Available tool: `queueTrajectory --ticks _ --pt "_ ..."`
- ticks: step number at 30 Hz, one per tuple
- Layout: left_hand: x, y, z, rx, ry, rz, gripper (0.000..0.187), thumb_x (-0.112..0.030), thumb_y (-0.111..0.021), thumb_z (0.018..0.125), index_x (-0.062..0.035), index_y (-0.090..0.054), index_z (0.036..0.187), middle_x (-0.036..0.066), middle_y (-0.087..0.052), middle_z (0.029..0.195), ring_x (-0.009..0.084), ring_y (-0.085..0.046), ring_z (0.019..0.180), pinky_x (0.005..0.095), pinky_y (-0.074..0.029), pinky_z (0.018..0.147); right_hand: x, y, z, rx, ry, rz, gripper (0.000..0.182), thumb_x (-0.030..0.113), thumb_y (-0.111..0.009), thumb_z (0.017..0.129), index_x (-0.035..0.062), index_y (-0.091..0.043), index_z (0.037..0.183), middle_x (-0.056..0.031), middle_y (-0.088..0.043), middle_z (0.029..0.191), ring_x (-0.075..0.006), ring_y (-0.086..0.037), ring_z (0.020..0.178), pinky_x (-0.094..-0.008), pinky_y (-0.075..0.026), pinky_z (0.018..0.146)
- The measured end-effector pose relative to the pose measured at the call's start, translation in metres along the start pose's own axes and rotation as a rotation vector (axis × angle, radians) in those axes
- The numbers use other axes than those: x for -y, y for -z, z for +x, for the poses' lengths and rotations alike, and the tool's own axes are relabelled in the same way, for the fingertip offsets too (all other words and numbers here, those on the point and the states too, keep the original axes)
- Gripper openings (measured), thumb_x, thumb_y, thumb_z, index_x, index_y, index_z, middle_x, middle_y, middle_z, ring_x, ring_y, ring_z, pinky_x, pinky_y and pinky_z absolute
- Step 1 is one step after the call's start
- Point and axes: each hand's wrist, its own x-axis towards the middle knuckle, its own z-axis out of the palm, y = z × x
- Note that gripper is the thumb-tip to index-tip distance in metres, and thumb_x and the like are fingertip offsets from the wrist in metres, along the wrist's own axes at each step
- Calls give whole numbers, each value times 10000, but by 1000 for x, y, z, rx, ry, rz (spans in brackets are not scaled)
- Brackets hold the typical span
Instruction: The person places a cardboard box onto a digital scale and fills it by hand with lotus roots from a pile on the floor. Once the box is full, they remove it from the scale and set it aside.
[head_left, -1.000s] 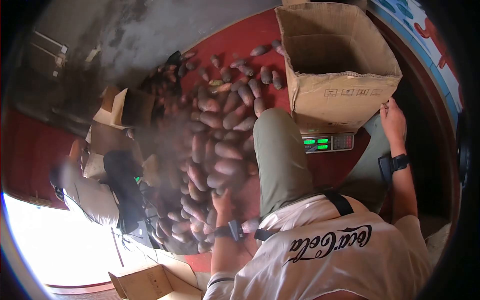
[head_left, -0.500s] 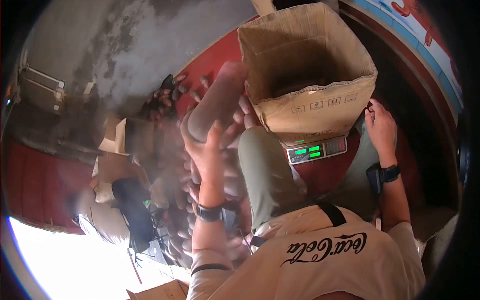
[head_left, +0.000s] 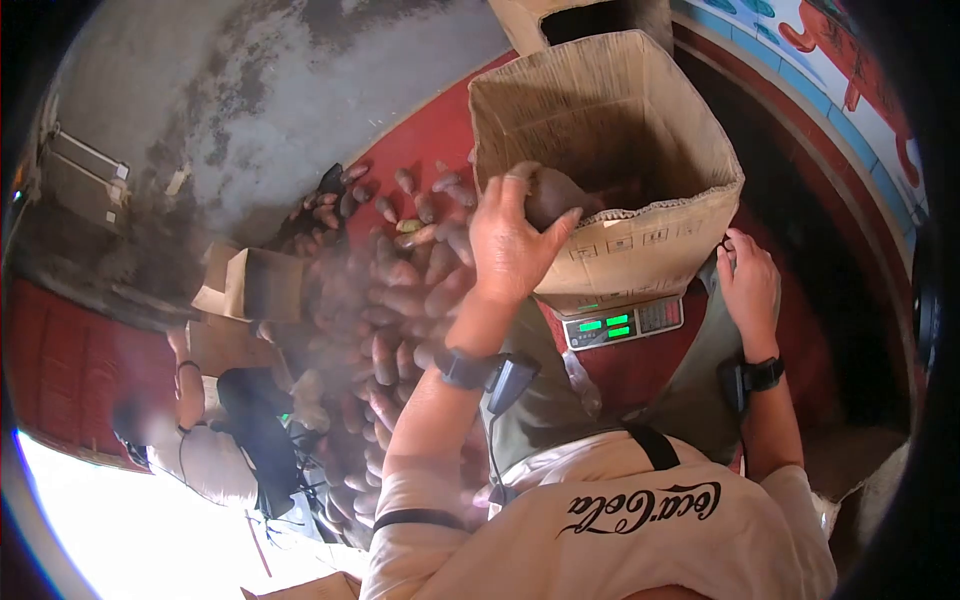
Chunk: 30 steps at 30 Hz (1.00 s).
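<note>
L hand [head_left: 510, 240], fingers spread wide round a dark tuber [head_left: 553, 197], is now bringing it to the carton [head_left: 640, 250]'s near-left rim, vs. over the floor pile [head_left: 405, 272] a sec ago; R hand [head_left: 752, 288] is staying by the carton's corner, loosely curled, can't tell if gripping.

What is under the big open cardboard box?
A scale: its green displays and keypad stick out at the near side. The box covers the rest, so that can't be seen.
</note>
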Motion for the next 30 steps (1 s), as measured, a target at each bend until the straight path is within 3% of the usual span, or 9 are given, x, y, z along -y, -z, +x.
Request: queueTrajectory --ticks 7,13,18,19,24,28,30 --pt "4 -4 -4 58 -60 70 404 -211 -733 772 -27 -600 1106 189 -624 1009 384 -627 860 415 -517 748 8 0 5 28 -54 42 269 151 -609 874 26 -582 1110 -116 -662 962 -299 -630 846 -402 -483 747" --pt "9 -1 -14 -108 -233 11 353 -111 -709 761 -29 -597 1085 186 -599 1084 385 -588 972 416 -487 842 8 -2 4 16 -19 -36 281 161 -608 878 32 -575 1126 -113 -665 973 -284 -637 839 -404 -482 763" --pt "16 26 -49 -205 -201 49 392 -52 -694 747 0 -582 1119 208 -559 1193 390 -549 1094 442 -458 925 10 -4 2 16 -42 -38 271 177 -600 886 47 -576 1123 -121 -667 951 -295 -637 843 -411 -485 764" --pt "24 26 -62 -205 -155 25 463 -71 -712 722 -33 -558 1157 180 -536 1229 358 -521 1121 446 -420 939 10 -5 1 7 -40 -44 268 180 -600 887 50 -576 1120 -122 -668 943 -298 -636 841 -412 -486 761" --pt "71 47 -137 -103 134 56 437 -60 -686 732 -15 -565 1150 200 -556 1178 388 -540 1078 445 -445 918 12 -4 2 56 -71 -97 272 187 -604 887 49 -571 1119 -125 -672 916 -301 -639 849 -412 -495 750" --pt "126 51 -235 45 211 280 336 -117 -675 737 -38 -591 1053 183 -596 1002 398 -558 920 448 -468 798 14 -2 2 63 -71 -103 279 188 -603 889 39 -567 1122 -128 -671 917 -301 -640 858 -410 -497 752" --pt "156 49 -301 249 388 364 235 -115 -639 786 21 -596 973 214 -605 974 399 -563 955 459 -470 806 13 -5 0 44 -64 -86 274 178 -591 897 34 -562 1128 -136 -668 909 -310 -633 861 -419 -490 772"
